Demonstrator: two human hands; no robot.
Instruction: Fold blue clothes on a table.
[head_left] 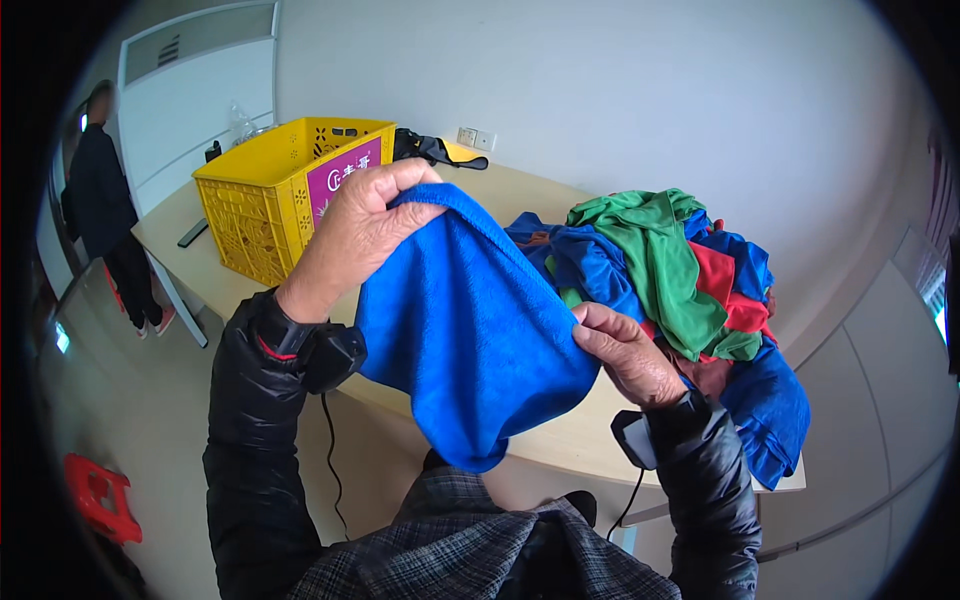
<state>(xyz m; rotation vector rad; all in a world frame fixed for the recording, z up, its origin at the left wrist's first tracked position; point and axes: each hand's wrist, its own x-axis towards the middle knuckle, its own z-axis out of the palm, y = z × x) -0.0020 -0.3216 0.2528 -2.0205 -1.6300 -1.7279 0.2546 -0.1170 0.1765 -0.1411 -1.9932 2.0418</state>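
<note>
- Nearest, a dark grey plaid woven garment (450, 565) falls in loose folds at the lower edge, flanked by a glossy black quilted left sleeve (255, 440) and a matching right sleeve (715, 490), both puffy and creased.
- A rounded black device (335, 358) sits at the left wrist, a smaller dark and pale one (634, 440) at the right; a thin black cable hangs near each.
- The left hand (352, 232) is closed in a pinch, thumb against bent fingers, gripping the upper edge of a bright blue plush cloth (470, 320).
- The right hand (632, 357) pinches the cloth's right side between thumb and fingertips, its other fingers curled.
- The cloth is held up in front of the desk, draped in soft vertical folds, with a short fuzzy nap and a rounded lower tip.
- The smooth, pale wood-toned desk (560, 430) has a curved look at its front edge.
- On its right lies a crumpled heap of blue, green and red fabric (655, 270), a blue piece drooping over the edge.
- On the floor at left stands a glossy red plastic stool (103, 495).
- Farther back on the desk is a boxy yellow plastic crate (240, 225) with perforated, patterned walls.
- Beyond are a strapped black fabric item (430, 148), a smooth white wall (620, 90) and, at far left, a person in dark clothes (105, 200).
</note>
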